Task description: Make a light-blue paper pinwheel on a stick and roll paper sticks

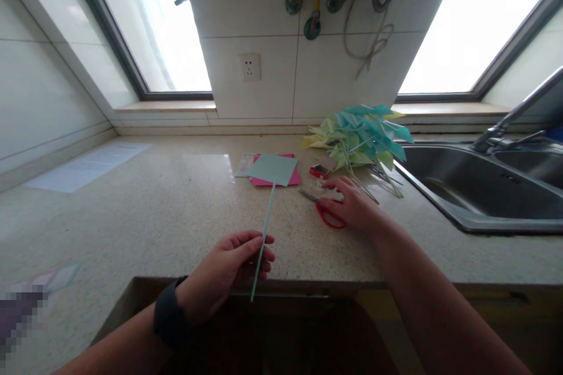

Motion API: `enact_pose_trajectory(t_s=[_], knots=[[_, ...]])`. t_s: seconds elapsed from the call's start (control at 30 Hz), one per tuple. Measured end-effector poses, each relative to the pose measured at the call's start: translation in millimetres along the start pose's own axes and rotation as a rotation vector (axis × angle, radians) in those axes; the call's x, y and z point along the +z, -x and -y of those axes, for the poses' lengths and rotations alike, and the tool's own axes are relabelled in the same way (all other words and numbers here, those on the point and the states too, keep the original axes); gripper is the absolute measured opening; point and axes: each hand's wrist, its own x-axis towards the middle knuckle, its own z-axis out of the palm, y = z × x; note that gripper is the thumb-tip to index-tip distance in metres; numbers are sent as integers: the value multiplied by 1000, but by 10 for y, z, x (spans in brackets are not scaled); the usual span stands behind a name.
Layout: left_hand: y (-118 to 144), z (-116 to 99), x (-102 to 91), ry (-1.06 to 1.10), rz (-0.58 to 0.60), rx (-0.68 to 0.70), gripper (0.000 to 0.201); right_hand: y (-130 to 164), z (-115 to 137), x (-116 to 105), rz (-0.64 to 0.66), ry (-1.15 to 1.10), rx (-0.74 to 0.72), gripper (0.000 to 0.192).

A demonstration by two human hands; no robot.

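My left hand (231,272) pinches a thin light-green stick (264,234) near its lower end, over the counter's front edge; the stick points away toward a stack of paper squares (272,169), pale green on top of pink. My right hand (352,204) rests on the counter on red-handled scissors (328,212), its fingers over the handles. I cannot tell whether it grips them. Just behind that hand lies a heap of green and teal paper pinwheels on sticks (360,139).
A small red box (321,171) lies by the pinwheels. A steel sink (479,187) with a tap (510,120) fills the right side. A white sheet (88,165) lies at the far left. A wall socket (250,67) and hoses hang above.
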Motion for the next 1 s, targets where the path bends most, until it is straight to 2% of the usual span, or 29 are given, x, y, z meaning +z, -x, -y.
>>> enact_pose_trajectory(t_s=[0.13, 0.3, 0.5, 0.57, 0.6, 0.8, 0.9, 1.0], knots=[[-48, -97, -51, -159, -22, 49, 35, 69, 57, -71, 89, -43, -98, 40], [-195, -325, -221, -542, -27, 185, 32, 35, 37, -23, 74, -27, -65, 29], [-580, -497, -356, -1084, -72, 459, 17, -8, 19, 40, 17, 6, 5, 28], [-735, -482, -355, -1218, -72, 524, 21, -15, 21, 48, 12, 12, 6, 27], [-809, -467, -350, -1278, -76, 552, 30, -17, 21, 50, 13, 14, 5, 26], [-1058, -400, -324, -1496, -190, 686, 34, -28, 4, 67, 25, 25, -2, 27], [-1014, -387, -307, -1536, -257, 726, 32, -33, -2, 71, 25, 25, -1, 26], [-842, -334, -261, -1542, -260, 752, 29, -39, -4, 73, 16, 24, 1, 26]])
